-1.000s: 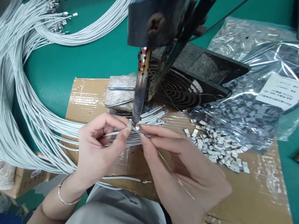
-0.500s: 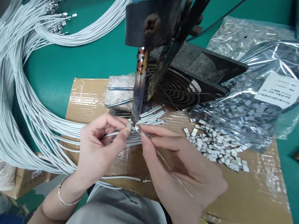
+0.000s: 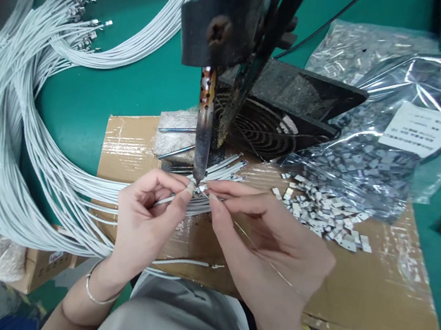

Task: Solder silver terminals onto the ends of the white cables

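Observation:
My left hand (image 3: 145, 219) pinches a white wire (image 3: 163, 200) between thumb and forefinger, its end directly under a fixed soldering iron (image 3: 202, 140). Opposite it, my right hand (image 3: 274, 246) is closed on a thin strand of solder wire (image 3: 279, 273), which trails back below the palm. A small metal tab (image 3: 202, 187) shows at the iron's tip between both sets of fingertips; which fingers bear it I cannot tell. More white wires (image 3: 223, 172) lie beneath and behind my hands on the cardboard (image 3: 377, 284).
A black fan (image 3: 268, 128) stands behind the iron. Loose metal tabs (image 3: 334, 213) spill from a plastic bag (image 3: 413, 134) at right. A wrapped block (image 3: 175, 135) sits left of the iron. Big bundles of white wire (image 3: 6, 114) cover the left side.
The camera view has shifted slightly. My hands stay at the iron's tip, and the solder wire's trailing end lies a little further right.

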The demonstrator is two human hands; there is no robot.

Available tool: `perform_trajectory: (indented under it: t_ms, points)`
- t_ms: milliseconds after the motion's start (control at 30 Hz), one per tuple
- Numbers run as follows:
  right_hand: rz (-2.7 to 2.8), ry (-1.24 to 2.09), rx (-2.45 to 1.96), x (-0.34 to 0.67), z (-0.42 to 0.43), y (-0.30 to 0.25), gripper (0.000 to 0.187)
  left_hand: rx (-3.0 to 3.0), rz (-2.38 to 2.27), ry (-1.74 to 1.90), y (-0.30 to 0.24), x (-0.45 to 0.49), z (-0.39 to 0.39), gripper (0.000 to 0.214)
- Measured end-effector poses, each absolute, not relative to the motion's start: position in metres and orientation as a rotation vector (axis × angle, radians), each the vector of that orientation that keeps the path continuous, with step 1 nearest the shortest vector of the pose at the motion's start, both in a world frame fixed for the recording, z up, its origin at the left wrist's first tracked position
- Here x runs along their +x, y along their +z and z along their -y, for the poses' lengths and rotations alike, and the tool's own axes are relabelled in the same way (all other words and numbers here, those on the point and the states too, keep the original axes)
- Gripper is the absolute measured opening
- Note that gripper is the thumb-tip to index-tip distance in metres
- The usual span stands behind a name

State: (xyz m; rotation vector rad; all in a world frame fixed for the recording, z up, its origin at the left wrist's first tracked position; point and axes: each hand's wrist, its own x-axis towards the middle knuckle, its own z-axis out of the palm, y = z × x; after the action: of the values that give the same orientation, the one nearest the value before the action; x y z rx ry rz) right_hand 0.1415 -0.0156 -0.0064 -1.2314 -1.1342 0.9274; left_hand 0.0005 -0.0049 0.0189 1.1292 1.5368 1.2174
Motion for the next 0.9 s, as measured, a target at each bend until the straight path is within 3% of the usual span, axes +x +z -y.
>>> perform_trajectory:
  t_ms: [200, 300, 400, 500, 600, 767, 900]
  points:
    - [1.117, 0.955, -1.243, 0.144, 0.018, -0.006, 0.015, 1.117, -1.5, 1.158, 0.022, 0.0, 0.012, 0.014]
    - [0.955, 0.775, -1.37, 0.157, 0.017, -0.007, 0.006, 1.136, -1.438, 1.019, 0.021, -0.002, 0.027, 0.014]
    - [0.682, 0.686, -1.318, 0.191, 0.02, -0.014, 0.021, 1.197, -1.352, 0.837, 0.015, -0.009, 0.049, 0.013]
    - [0.549, 0.874, -1.337, 0.236, 0.032, -0.028, 0.043, 1.363, -1.221, 0.731, 0.004, -0.022, 0.07, 0.012]
    - [0.598, 0.906, -1.434, 0.266, 0.048, -0.041, 0.041, 1.569, -1.159, 0.786, -0.006, -0.037, 0.085, 0.011]
    - [0.573, 0.711, -1.548, 0.259, 0.056, -0.045, 0.05, 1.894, -1.658, 0.874, -0.017, -0.052, 0.093, 0.028]
    - [0.61, 0.674, -1.521, 0.245, 0.054, -0.042, 0.045, 2.164, -1.721, 0.781, -0.023, -0.057, 0.088, 0.031]
